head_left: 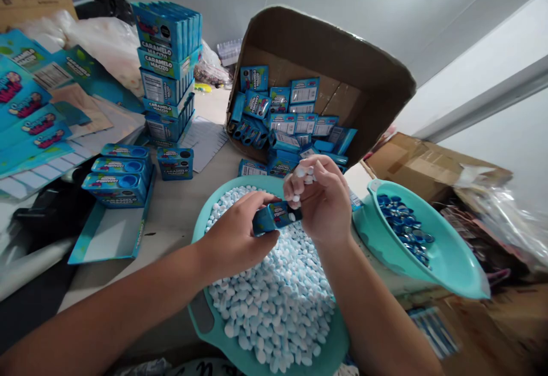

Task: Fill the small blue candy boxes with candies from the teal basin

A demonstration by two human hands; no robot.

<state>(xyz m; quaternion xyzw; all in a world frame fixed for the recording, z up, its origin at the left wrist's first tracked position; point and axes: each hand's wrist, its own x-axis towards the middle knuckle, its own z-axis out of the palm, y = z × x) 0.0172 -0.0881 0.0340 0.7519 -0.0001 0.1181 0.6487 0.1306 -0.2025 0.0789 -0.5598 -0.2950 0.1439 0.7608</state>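
My left hand (233, 239) is closed around a small blue candy box (274, 217), held level over a teal basin (201, 319) heaped with white and pale-blue candy tablets (274, 296). My right hand (319, 199) is cupped shut on several white tablets (305, 173), its fingertips touching the open end of the box. Both forearms reach in from the bottom edge.
A tipped cardboard box (325, 51) of small blue candy boxes lies behind the basin. A teal bowl (454, 256) holding dark blue caps sits to the right. Stacked display cartons (169, 73), filled boxes (117, 176) on a tray and flat blue packaging sheets (25, 119) are on the left.
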